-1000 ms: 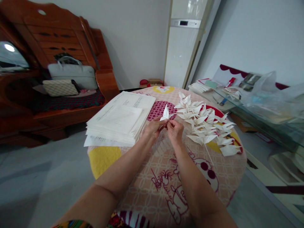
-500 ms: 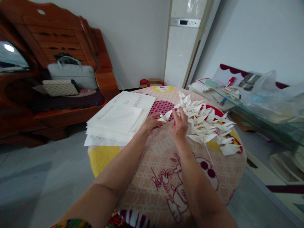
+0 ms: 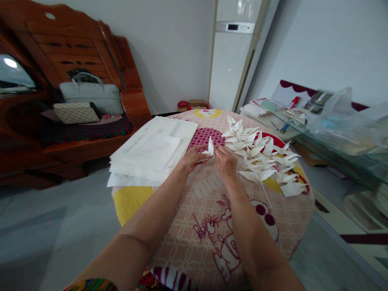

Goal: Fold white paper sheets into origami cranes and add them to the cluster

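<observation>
My left hand (image 3: 191,158) and my right hand (image 3: 226,161) meet above the round table (image 3: 212,226), which has a patterned pink cloth. Both pinch a small folded white paper crane (image 3: 209,148), held upright between the fingertips. Just right of my right hand lies a heap of several finished paper cranes (image 3: 260,155). A thick stack of white paper sheets (image 3: 153,150) rests on the table left of my left hand.
A carved wooden bench (image 3: 69,81) with a grey bag (image 3: 91,95) stands at the left. A tall white air conditioner (image 3: 230,56) is behind the table. A glass table (image 3: 333,133) with plastic bags and papers is at the right.
My right hand, which had reached up towards the crane heap, has come back to the crane. The crane, lying flat half a second ago, now stands upright between both hands.
</observation>
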